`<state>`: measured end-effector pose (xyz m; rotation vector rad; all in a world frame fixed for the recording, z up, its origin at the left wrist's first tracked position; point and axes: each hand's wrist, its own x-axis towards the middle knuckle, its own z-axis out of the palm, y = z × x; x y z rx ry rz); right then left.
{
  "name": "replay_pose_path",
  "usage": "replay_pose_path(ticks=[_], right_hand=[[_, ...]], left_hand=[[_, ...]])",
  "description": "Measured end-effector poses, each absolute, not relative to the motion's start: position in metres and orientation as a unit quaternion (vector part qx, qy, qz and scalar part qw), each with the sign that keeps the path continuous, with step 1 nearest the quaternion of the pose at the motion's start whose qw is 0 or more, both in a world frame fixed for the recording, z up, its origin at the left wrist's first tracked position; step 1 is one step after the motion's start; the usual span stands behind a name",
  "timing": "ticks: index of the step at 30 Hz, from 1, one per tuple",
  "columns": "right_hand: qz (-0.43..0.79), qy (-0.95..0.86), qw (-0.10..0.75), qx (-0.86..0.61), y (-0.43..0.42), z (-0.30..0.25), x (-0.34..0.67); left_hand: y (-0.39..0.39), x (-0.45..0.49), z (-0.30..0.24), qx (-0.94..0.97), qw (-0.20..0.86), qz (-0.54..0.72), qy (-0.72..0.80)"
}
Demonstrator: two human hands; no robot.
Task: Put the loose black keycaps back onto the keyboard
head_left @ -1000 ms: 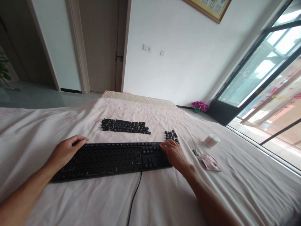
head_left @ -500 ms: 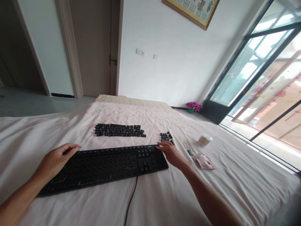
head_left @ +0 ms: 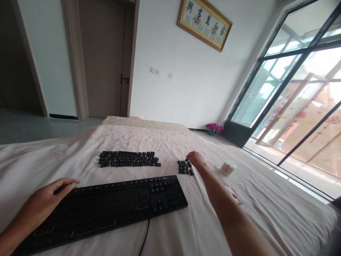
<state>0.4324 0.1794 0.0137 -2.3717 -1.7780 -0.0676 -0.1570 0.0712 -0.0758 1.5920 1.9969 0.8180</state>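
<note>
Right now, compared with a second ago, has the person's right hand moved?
Yes. Judged against the small keycap cluster, the right hand has gone forward, from the far right corner of the keyboard to the cluster's far side.

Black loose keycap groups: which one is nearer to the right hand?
The smaller black keycap cluster: the right hand is at its edge, while the larger black keycap group lies farther left.

Left forearm (head_left: 20, 227), lower left of the frame, and right forearm (head_left: 226, 209), lower right: both bare, tapering in outline.
</note>
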Motion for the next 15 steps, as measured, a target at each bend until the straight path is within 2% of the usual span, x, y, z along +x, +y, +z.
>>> replay_pose_path(ticks=[5, 9, 13, 15], right_hand=[[-0.019, -0.592, 0.058, -0.803, 0.189, 0.005, 0.431], [-0.021, -0.603, 0.070, -0.794, 0.191, 0.007, 0.427], [-0.022, -0.617, 0.121, -0.777, 0.185, 0.020, 0.417], [-0.007, -0.629, 0.185, -0.755, 0.173, 0.022, 0.405]], left_hand=[[0.063, -0.148, -0.060, 0.581, 0.240, 0.305, 0.716], [0.061, -0.146, -0.057, 0.603, 0.222, 0.329, 0.692], [0.062, -0.147, -0.056, 0.620, 0.201, 0.344, 0.676], [0.061, -0.146, -0.056, 0.625, 0.199, 0.353, 0.668]])
